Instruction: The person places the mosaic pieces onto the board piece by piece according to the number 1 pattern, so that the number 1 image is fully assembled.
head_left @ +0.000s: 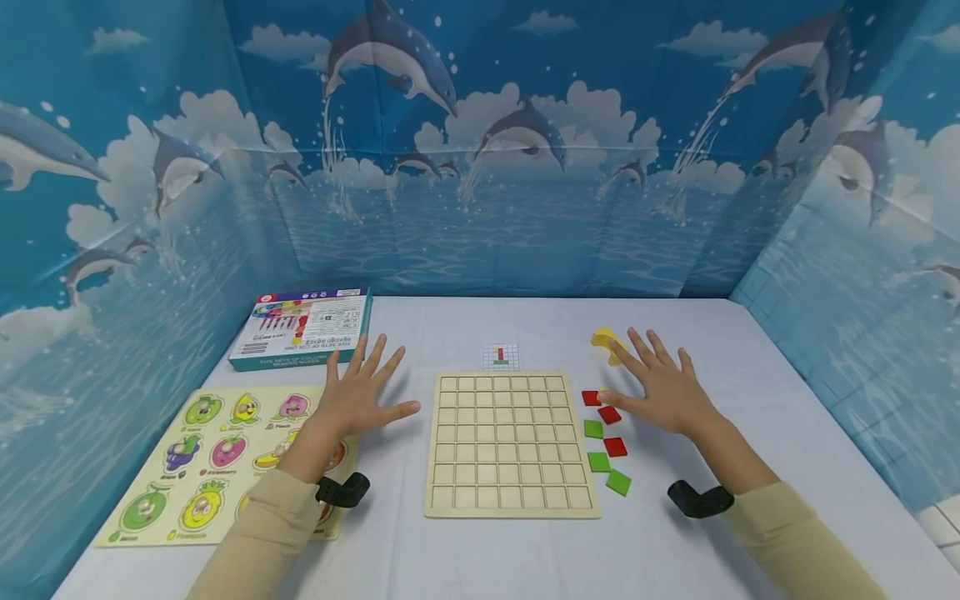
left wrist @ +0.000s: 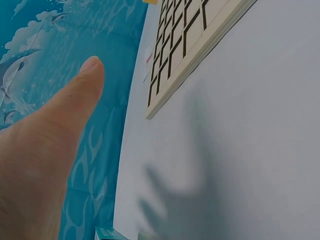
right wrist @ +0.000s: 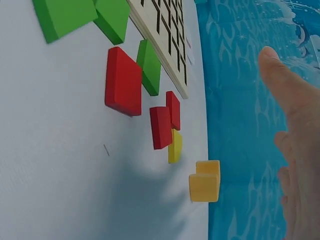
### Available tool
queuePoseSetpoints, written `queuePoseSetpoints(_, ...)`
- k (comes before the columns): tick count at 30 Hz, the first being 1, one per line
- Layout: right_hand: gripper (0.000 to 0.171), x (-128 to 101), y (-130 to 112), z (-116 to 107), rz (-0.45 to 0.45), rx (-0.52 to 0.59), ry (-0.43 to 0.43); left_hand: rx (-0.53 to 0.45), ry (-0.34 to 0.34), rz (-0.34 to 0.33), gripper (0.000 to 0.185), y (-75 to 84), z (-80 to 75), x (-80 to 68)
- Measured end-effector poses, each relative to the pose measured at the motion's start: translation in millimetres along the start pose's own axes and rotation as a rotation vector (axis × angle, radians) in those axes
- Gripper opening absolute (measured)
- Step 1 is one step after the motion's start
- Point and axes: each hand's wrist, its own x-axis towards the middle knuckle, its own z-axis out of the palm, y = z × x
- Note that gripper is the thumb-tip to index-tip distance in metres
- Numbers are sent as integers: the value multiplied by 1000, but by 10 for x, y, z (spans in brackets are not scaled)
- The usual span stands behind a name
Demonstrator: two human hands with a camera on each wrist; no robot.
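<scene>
Both hands spread flat beside grid board

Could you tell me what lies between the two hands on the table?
The wooden grid board lies between the left hand and right hand, plainest in the head view.
</scene>
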Motion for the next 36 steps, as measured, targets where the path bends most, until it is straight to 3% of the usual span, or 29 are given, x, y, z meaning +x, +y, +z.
queuePoseSetpoints(15, 88, -87, -35, 156, 30, 121, 25, 13, 49, 34, 94, 141, 169, -146)
queuePoseSetpoints(22, 73, -91, -1, 295, 33, 207, 86, -30, 66, 66, 96, 271, 275, -211)
queuePoseSetpoints(36, 35, -23, 13, 480, 110, 389, 142, -250, -55, 164, 105, 633, 488, -475)
